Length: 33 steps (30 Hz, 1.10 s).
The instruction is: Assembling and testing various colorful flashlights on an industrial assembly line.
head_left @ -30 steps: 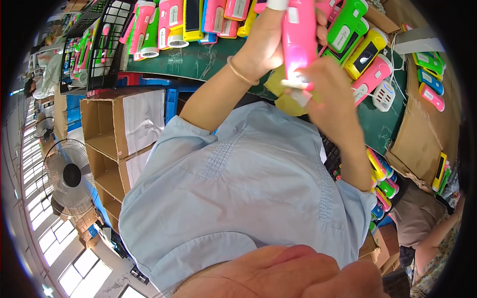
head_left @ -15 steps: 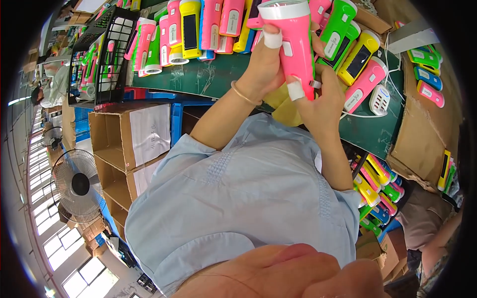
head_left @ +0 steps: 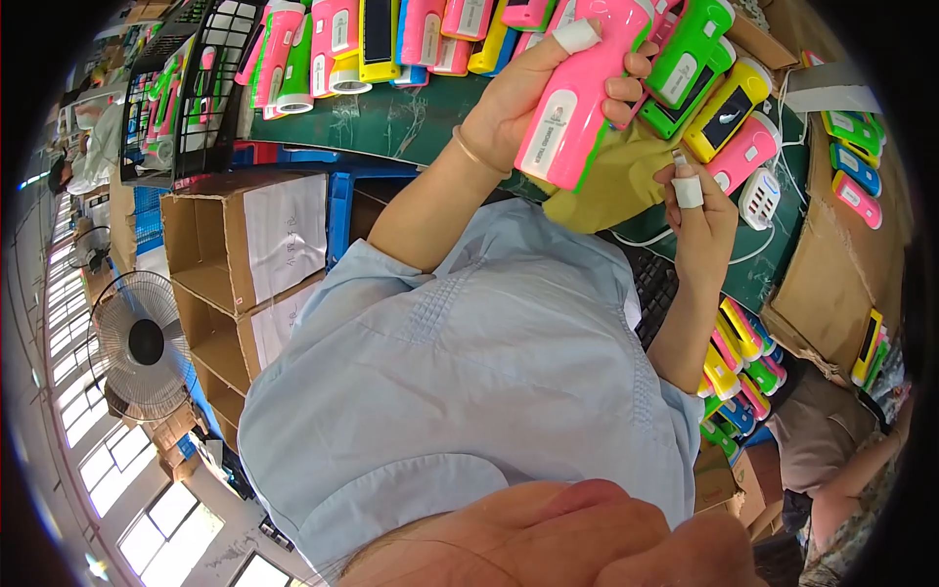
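My left hand (head_left: 511, 106) is closed around a pink flashlight (head_left: 587, 103) with a pale label panel and a green strip along one edge. White tape wraps its thumb, and its fingertips curl over the flashlight's far side. Lower and to the right, my right hand (head_left: 702, 210) is apart from the flashlight, thumb and fingers pinched together. A small, greyish tip shows at that pinch, too small to name. White tape wraps a digit of this hand too. Beneath the flashlight lies a yellow-green cloth (head_left: 611, 186). A white multi-port USB charger (head_left: 759, 199) with white cables sits right of my right hand.
Several pink, green, yellow and blue flashlights (head_left: 421, 34) line the green table (head_left: 381, 132). A black crate (head_left: 210, 88) of flashlights stands left, above cardboard compartments (head_left: 210, 245). A fan (head_left: 147, 342) is farther left. Another person's arm (head_left: 861, 479) shows at lower right.
My right hand has left the flashlight and moved right and down. The left hand keeps hold of the flashlight, which has turned so that its label panel faces up and its tail points lower left.
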Available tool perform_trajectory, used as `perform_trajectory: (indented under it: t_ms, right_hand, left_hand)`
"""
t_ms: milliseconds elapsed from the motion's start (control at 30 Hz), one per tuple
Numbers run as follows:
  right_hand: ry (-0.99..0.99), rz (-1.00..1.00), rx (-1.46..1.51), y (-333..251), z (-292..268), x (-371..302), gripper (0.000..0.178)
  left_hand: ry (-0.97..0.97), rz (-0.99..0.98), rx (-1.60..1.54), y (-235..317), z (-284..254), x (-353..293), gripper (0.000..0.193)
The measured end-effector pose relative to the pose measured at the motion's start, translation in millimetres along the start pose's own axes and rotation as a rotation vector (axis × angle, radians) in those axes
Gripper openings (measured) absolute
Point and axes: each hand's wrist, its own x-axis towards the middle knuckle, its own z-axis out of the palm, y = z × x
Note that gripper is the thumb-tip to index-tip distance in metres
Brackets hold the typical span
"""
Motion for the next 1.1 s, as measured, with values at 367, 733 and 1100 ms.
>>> perform_trajectory:
  t_ms: [367,733,1100]
  right_hand:
    - [-0.066,-0.096,0.193,-16,8,9,0.025]
    - [-0.006,-0.424,-0.251,-51,31,22,0.020]
    - [0.194,-0.596,-0.715,-51,46,22,0.020]
  left_hand:
    - [0.242,0.296,0.655,-2,15,-6,0.032]
    - [0.397,0.405,1.848,-20,30,-12,0.059]
    - [0.467,0.819,1.961,-30,9,-3,0.060]
